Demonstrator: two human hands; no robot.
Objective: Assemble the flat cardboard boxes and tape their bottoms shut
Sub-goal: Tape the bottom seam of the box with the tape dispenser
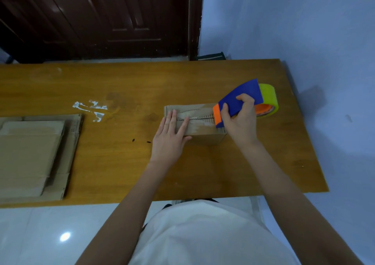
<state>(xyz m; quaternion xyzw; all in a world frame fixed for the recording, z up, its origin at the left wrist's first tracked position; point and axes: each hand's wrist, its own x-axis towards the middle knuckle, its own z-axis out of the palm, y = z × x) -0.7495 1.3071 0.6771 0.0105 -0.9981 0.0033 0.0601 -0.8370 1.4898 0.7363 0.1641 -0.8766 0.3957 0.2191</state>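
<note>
A small assembled cardboard box [205, 129] stands on the wooden table [125, 159], its folded flaps facing up. Clear tape runs along the flap seam. My left hand [171, 136] lies flat on the left part of the flaps, fingers straight, pressing them down. My right hand [238, 120] grips a blue and orange tape dispenser [239, 100] carrying a yellow-green tape roll [269, 100]. The dispenser's orange end touches the box top at its right edge.
A stack of flat cardboard boxes [32, 155] lies at the table's left end. White scraps of tape residue [91, 108] mark the tabletop between the stack and the box. A dark wooden door stands behind the table, and a blue wall to the right.
</note>
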